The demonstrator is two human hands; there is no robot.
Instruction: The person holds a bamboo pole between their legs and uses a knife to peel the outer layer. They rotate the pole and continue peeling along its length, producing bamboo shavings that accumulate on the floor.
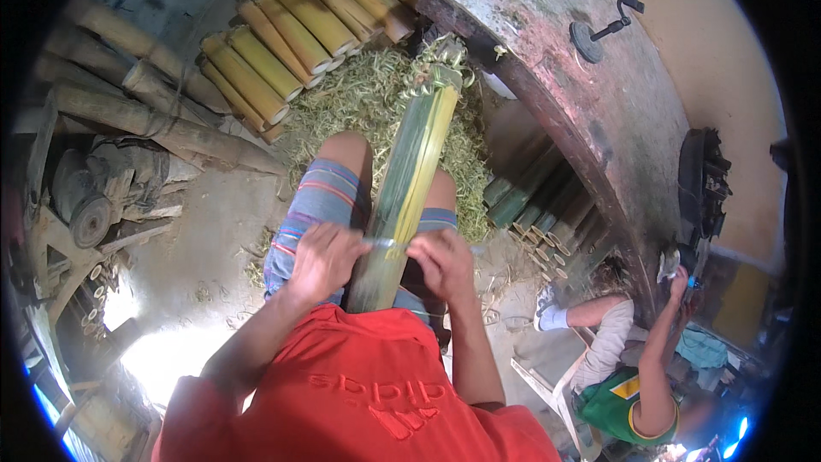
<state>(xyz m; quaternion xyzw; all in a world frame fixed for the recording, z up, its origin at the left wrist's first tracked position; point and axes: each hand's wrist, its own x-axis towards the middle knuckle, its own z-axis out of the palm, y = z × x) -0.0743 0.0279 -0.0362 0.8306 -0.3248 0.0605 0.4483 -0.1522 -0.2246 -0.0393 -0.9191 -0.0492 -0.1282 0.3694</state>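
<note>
A thick green bamboo tube (398, 173) slants up and away from my lap, between my knees, with its near end against my red shirt. Pale yellow strips run along its right side where the green skin is gone. Curled shavings cling around its far end. Across its near part lies a thin knife blade (386, 243). My left hand (327, 258) is closed at the blade's left end. Closed around the other end, my right hand (443, 263) hides most of the grip.
Peeled yellow bamboo tubes (295, 21) lie stacked at the far left. A heap of shavings (338, 107) covers the floor ahead. Green tubes (547, 192) sit beneath a worn table (556, 43) on the right. At lower right sits another person (620, 402). Machinery with a wheel (90, 221) stands left.
</note>
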